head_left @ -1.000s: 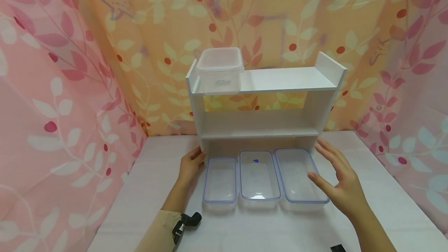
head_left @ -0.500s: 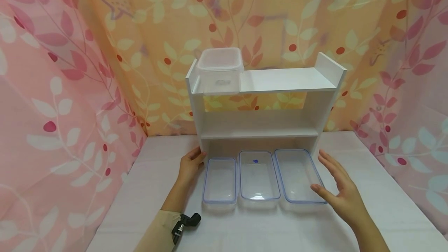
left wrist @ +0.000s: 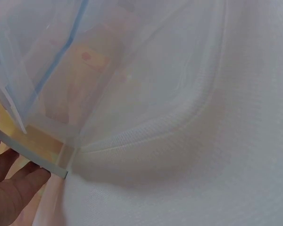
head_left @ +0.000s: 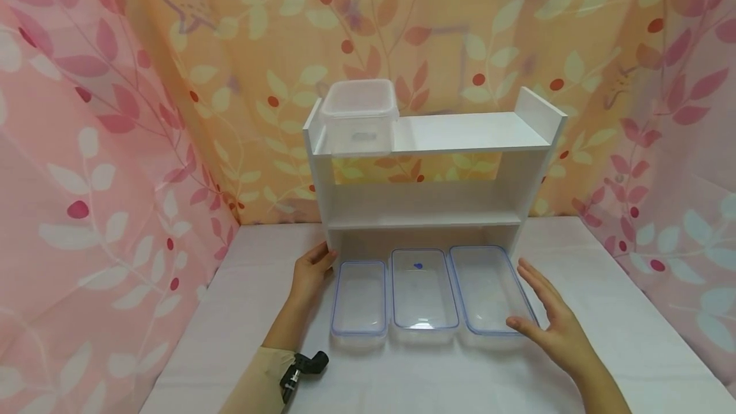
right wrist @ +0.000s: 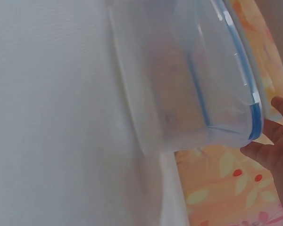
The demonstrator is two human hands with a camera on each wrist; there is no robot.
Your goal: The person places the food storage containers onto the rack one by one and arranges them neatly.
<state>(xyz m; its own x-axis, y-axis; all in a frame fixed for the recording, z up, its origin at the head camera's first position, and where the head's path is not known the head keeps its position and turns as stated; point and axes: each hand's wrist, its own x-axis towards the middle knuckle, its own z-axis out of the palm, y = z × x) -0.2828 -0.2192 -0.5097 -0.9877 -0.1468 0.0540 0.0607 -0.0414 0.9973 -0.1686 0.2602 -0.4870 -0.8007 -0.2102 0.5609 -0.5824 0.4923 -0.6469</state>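
Three clear plastic food containers with blue-edged rims stand in a row before a white shelf rack (head_left: 425,219): a small left container (head_left: 359,299), a middle container (head_left: 425,292) with a blue mark, and a larger right container (head_left: 489,292). My left hand (head_left: 310,273) grips the foot of the rack's left side panel; in the left wrist view, thumb and fingers lie on either side of the panel edge (left wrist: 30,154). My right hand (head_left: 552,331) is spread beside the right container, fingertips right at its rim in the right wrist view.
A frosted lidded container (head_left: 359,117) sits at the left end of the rack's top shelf. White cloth (head_left: 437,382) covers the table. Floral curtains (head_left: 103,177) hang at the back and both sides. A black wrist mount (head_left: 299,372) is on the left sleeve.
My right hand has moved slightly down and towards the right container's side. The left hand keeps its hold on the rack, and the containers stand as before.
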